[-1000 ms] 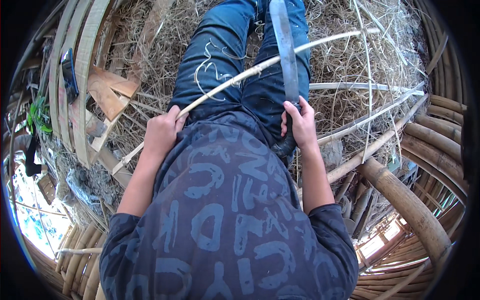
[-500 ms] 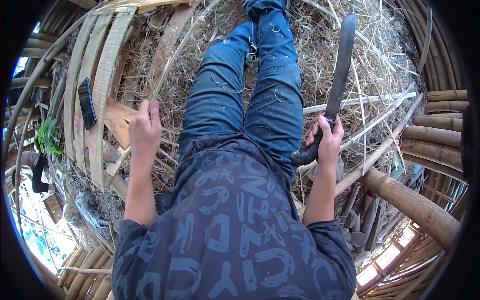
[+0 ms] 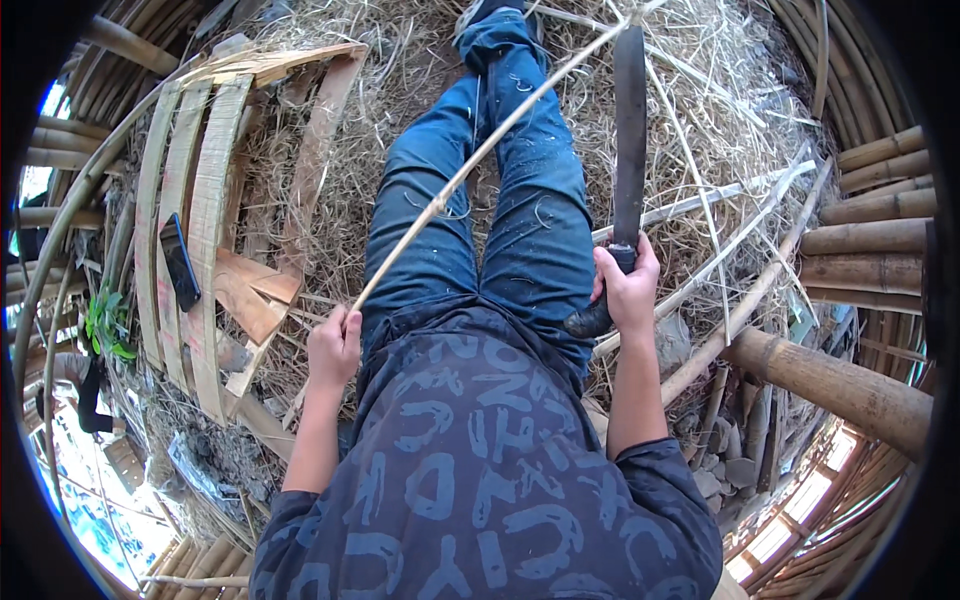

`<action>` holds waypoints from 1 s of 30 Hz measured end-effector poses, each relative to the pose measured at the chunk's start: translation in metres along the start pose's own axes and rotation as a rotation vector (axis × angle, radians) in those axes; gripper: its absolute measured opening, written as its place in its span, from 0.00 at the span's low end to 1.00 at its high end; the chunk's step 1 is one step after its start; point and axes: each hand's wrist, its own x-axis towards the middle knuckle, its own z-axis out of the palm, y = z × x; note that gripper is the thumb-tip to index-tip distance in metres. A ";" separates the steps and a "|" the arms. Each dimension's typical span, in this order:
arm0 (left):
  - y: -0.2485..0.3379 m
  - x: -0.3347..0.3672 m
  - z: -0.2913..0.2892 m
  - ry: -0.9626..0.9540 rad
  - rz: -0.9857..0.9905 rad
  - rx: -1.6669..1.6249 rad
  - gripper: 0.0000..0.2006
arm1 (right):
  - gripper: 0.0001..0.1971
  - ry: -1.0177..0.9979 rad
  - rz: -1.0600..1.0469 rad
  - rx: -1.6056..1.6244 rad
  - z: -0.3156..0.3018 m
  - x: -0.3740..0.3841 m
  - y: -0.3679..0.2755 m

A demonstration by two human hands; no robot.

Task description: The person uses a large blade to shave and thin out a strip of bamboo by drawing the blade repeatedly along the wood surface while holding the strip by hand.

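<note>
My left hand is closed around the near end of a long, thin bamboo strip. The strip slants up to the right across my legs, and a node shows as a small bump along it. Its far end lies by the tip of the machete. In my right hand is the machete's dark, curved handle, beside my right thigh. The dark blade points away from me, nearly upright in the picture. Whether strip and blade tip touch, I cannot tell.
Pale shavings cover the ground around my legs. At the left stands a wooden slatted pallet with a phone on it. Split strips and a thick bamboo pole lie at the right. Bamboo walls surround the place.
My left hand has moved right and nearer to my body. The strip has swung over to the right across my legs. The machete has shifted slightly left and stands more upright.
</note>
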 end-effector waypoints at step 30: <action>-0.044 0.010 0.016 -0.434 -0.038 0.012 0.15 | 0.09 0.092 -0.082 -0.719 -0.042 0.166 0.076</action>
